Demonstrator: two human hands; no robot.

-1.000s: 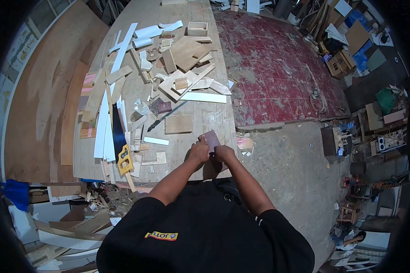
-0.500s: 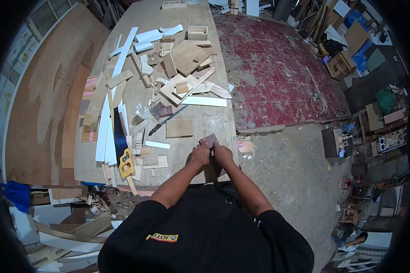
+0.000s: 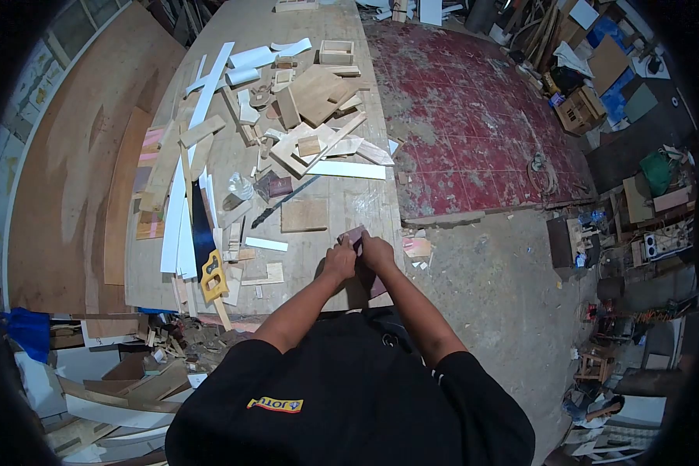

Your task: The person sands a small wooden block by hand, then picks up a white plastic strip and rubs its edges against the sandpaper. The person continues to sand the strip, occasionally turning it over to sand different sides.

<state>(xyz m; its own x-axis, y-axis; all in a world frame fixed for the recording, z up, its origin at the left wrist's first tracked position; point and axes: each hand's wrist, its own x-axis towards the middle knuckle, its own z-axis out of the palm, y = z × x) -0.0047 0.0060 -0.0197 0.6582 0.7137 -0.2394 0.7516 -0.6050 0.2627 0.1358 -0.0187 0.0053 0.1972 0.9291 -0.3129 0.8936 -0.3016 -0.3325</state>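
Both hands are closed on a reddish-brown sheet of sandpaper [image 3: 377,288] at the table's near right edge. My left hand [image 3: 339,259] grips it from the left, fingers bent. My right hand [image 3: 377,252] pinches it from the right, close beside the left. Part of the sheet shows above the fingers and part below; the rest is hidden by the hands. Just left of them lies a flat square wooden block [image 3: 304,216]. A dark, narrow tool [image 3: 276,208] rests beyond that block, near another reddish-brown piece [image 3: 280,186].
A handsaw with a yellow handle [image 3: 213,278] lies at the left among long white strips [image 3: 180,225]. Wood offcuts [image 3: 316,95] and a small wooden box [image 3: 337,52] fill the table's far half. Concrete floor [image 3: 489,311] lies to the right, below a raised red floor [image 3: 474,124].
My right hand has shifted slightly up along the sheet, and more of the sheet's lower part shows below it. The left hand stays nearly in place.
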